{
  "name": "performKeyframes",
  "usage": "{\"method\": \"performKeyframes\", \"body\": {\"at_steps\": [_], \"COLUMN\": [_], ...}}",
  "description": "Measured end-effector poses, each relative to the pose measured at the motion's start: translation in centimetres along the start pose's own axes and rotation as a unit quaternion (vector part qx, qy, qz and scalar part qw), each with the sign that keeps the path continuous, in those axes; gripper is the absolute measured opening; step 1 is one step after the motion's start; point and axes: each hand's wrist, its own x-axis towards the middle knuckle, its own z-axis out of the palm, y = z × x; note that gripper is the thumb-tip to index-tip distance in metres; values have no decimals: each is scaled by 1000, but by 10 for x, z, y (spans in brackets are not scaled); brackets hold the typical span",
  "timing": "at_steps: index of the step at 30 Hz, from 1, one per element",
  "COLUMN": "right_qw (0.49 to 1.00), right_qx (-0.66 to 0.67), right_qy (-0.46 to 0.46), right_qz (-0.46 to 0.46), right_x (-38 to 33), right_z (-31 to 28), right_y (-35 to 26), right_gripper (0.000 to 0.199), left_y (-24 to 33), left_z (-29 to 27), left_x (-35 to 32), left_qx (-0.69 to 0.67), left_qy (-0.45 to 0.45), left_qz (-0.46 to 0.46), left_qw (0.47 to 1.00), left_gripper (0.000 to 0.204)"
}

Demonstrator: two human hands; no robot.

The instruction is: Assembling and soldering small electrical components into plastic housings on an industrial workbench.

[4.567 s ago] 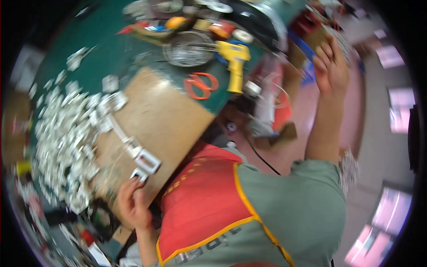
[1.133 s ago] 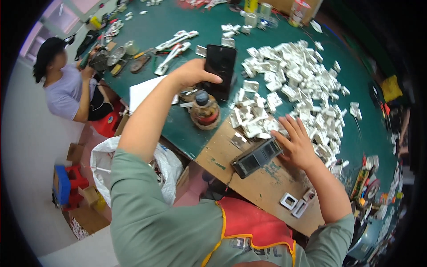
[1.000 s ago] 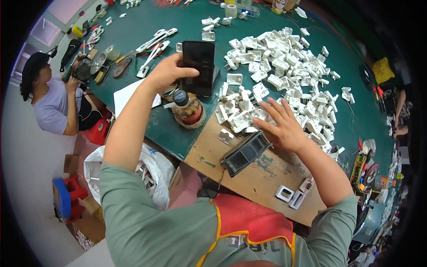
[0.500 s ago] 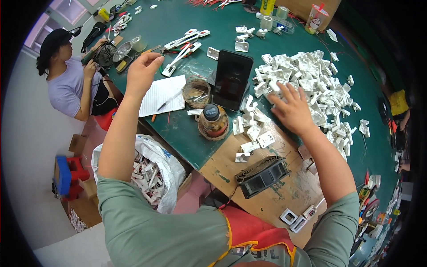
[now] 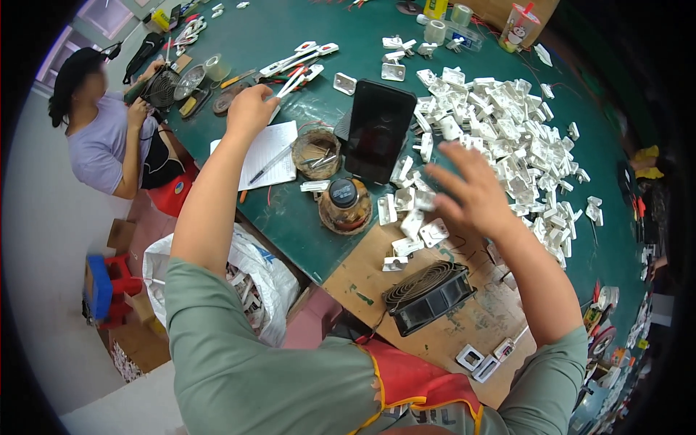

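Observation:
My right hand (image 5: 475, 190) is spread and slightly blurred at the near-left edge of a large heap of small white plastic housings (image 5: 500, 123). Its fingertips reach toward a smaller cluster of the same white housings (image 5: 408, 243) on the edge of a brown board (image 5: 362, 272); whether they touch is unclear. My left hand (image 5: 251, 112) is at the far left, fingers curled, over the near end of a long white plastic part (image 5: 299, 81) beside red-handled pliers (image 5: 296, 71). What its fingers hold, if anything, is hidden.
A black phone (image 5: 380, 130) stands between my hands, near a bowl of small metal pieces (image 5: 317, 154) and a lidded jar (image 5: 344, 203). A notebook (image 5: 274, 156), a black fan (image 5: 428, 297) and a sack of parts (image 5: 268, 283) lie nearer. Another person (image 5: 105, 138) sits at left.
My left hand has moved right and slightly down toward the long white part. My right hand has drawn nearer, and housings in the small cluster have shifted, one blurred by motion.

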Motion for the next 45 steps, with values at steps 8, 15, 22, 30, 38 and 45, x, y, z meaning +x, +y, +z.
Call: {"method": "performKeyframes", "body": {"at_steps": [8, 15, 22, 30, 38, 45], "right_qw": [987, 991, 988, 981, 997, 991], "right_qx": [111, 62, -5, 95, -68, -43], "right_qy": [-42, -19, 119, -33, 16, 104], "right_qz": [-111, -113, 99, -167, 38, 71], "right_x": [-3, 7, 20, 13, 8, 1], "right_z": [2, 20, 19, 10, 24, -8], "right_y": [-14, 4, 24, -28, 23, 13], "right_gripper": [62, 45, 35, 57, 40, 39], "left_y": [25, 30, 2, -1, 13, 52], "left_z": [-1, -20, -5, 15, 3, -47], "left_x": [-3, -13, -2, 14, 11, -19], "left_qx": [-87, -80, -37, 49, -55, -426], "left_qy": [50, 41, 15, -27, 92, 99], "left_qz": [62, 76, 6, -10, 35, 63], "left_qw": [993, 993, 999, 998, 994, 897], "left_gripper": [32, 32, 36, 34, 25, 19]}}
